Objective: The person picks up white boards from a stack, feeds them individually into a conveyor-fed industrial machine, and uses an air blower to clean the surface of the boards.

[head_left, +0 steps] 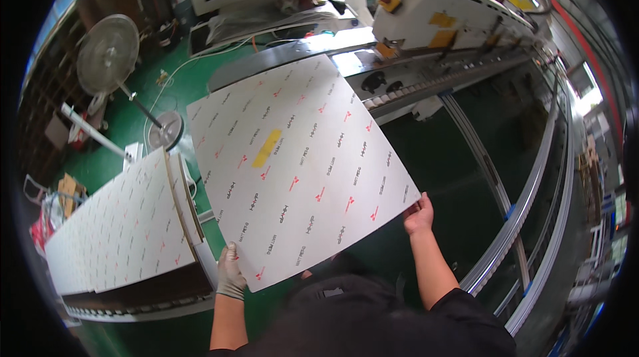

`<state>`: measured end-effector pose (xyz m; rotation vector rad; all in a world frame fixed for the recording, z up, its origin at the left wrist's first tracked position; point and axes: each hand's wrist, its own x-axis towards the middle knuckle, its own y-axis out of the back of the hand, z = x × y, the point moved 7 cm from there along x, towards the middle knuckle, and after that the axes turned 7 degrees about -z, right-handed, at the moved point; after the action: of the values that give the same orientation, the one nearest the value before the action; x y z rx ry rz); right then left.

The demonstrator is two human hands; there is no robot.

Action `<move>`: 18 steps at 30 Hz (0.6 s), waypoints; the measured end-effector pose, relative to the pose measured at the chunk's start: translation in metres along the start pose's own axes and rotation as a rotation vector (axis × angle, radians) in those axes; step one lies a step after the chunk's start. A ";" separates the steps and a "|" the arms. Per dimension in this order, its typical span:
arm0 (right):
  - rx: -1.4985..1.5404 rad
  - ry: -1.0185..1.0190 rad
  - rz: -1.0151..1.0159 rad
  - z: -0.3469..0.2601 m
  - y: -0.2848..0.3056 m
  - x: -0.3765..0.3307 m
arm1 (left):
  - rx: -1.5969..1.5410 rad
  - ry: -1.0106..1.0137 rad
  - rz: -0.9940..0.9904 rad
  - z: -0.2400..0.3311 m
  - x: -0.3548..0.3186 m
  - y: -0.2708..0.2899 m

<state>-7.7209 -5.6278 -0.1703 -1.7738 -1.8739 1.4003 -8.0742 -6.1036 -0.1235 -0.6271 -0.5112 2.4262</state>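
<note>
White, printed rectangular panel [303,184], grasped by the gloved left hand [230,270] and bare right hand [419,216], seems best kept clear of the stacked white boards [126,227] left of the glove.

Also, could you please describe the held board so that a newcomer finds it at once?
Find the long white machine at upper right. Below it, to the left, the gloved left hand and bare right hand hold a pale board. Unlike the stacked boards at left, it carries a yellow strip.
</note>
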 end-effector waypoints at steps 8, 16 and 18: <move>0.045 -0.342 -0.330 0.163 -0.070 -0.165 | -0.194 0.192 -0.115 0.011 0.025 0.012; 0.208 -0.266 -0.209 0.195 -0.116 -0.166 | -0.152 0.254 -0.154 0.046 0.029 -0.012; 0.232 -0.248 -0.175 0.197 -0.112 -0.168 | -0.159 0.314 -0.155 0.058 0.015 -0.030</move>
<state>-7.8904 -5.8477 -0.1186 -1.3475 -1.8373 1.7520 -8.1029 -6.0838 -0.0668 -0.9786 -0.5987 2.1038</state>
